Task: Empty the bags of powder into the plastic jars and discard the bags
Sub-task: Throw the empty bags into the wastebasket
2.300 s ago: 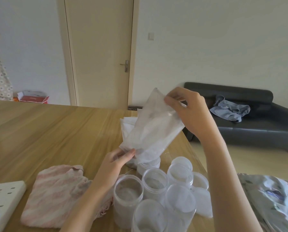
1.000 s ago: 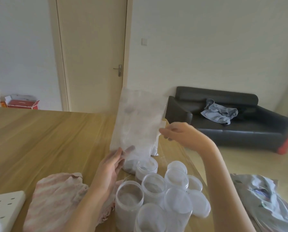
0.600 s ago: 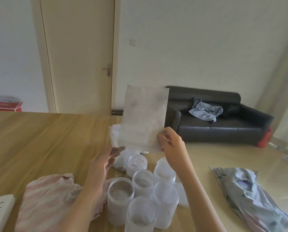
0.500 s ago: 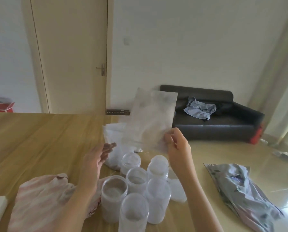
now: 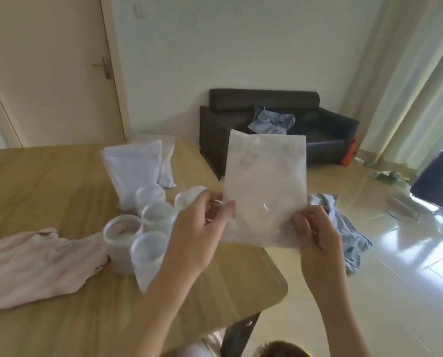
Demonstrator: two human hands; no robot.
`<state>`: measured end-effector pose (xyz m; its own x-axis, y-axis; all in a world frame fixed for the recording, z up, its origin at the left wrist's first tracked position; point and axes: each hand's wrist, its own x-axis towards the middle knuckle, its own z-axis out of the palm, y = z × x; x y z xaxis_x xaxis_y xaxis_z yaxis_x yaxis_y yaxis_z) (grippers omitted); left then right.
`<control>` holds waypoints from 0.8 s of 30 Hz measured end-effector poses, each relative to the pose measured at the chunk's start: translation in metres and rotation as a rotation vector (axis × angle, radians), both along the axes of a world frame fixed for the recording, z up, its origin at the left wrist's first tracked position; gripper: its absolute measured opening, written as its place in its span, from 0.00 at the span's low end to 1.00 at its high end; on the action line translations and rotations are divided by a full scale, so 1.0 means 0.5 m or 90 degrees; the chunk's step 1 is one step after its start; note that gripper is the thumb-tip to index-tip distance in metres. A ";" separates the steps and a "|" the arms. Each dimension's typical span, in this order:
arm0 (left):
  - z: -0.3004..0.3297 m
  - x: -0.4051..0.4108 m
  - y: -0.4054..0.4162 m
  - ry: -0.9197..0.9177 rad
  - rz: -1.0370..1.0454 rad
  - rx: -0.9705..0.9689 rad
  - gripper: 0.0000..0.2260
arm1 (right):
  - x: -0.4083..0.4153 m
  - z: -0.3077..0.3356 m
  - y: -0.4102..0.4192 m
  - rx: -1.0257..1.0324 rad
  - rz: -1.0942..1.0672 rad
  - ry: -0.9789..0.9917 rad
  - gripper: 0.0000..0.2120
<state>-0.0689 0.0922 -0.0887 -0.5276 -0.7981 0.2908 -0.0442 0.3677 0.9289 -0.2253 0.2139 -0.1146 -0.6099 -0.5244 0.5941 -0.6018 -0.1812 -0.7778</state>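
From the head camera, the only view, both hands hold one flat, translucent bag [image 5: 265, 191] upright, out past the right edge of the wooden surface [image 5: 48, 176] and over the floor. The left hand [image 5: 202, 228] has its grip pinching the bag's lower left edge between thumb and fingers; the right hand [image 5: 315, 235] pinches the lower right corner the same way. The bag hangs limp and thin, with only a faint haze on its walls, so it looks emptied, or very nearly.

On the surface, a cluster of clear plastic jars [image 5: 138, 230] stands open, just left of the left hand. At least the nearest one shows a pale layer of powder inside; how full the others are I cannot tell, as they are blurred. Behind the jars lie two full white bags [image 5: 135, 171], plump and apparently unopened, one partly over the other. A pink cloth [image 5: 35, 258] lies touching the nearest jars on their left.

My judgement: one bag's pouring is finished and its disposal is the step in hand, since it is already held clear of the surface. No bin shows here. A crumpled grey-blue wrapper [image 5: 349, 235] lies on the floor behind the right hand. Still left: dropping this bag, then opening, emptying and discarding at least the two full bags.
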 end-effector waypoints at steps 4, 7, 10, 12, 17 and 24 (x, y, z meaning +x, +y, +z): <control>-0.075 -0.077 0.122 -0.029 -0.054 -0.040 0.04 | -0.027 -0.083 0.121 0.014 -0.066 -0.070 0.13; -0.129 -0.124 0.206 -0.061 -0.081 -0.067 0.05 | -0.047 -0.161 0.213 0.032 -0.157 -0.167 0.11; -0.191 -0.158 0.280 -0.084 -0.141 -0.084 0.03 | -0.060 -0.249 0.291 0.066 -0.258 -0.220 0.10; -0.248 -0.175 0.322 -0.119 -0.178 -0.092 0.03 | -0.067 -0.318 0.334 0.111 -0.307 -0.256 0.09; -0.439 -0.195 0.370 -0.332 -0.208 -0.036 0.04 | -0.069 -0.490 0.399 0.303 -0.316 -0.373 0.07; -0.619 -0.186 0.372 -0.585 -0.191 0.058 0.13 | -0.040 -0.632 0.415 0.545 -0.310 -0.470 0.06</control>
<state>-0.1620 0.2781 -0.3982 -0.7027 -0.5930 -0.3932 -0.6837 0.4099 0.6037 -0.2452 0.4215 -0.4306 -0.8950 -0.1985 -0.3996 0.1709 0.6748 -0.7180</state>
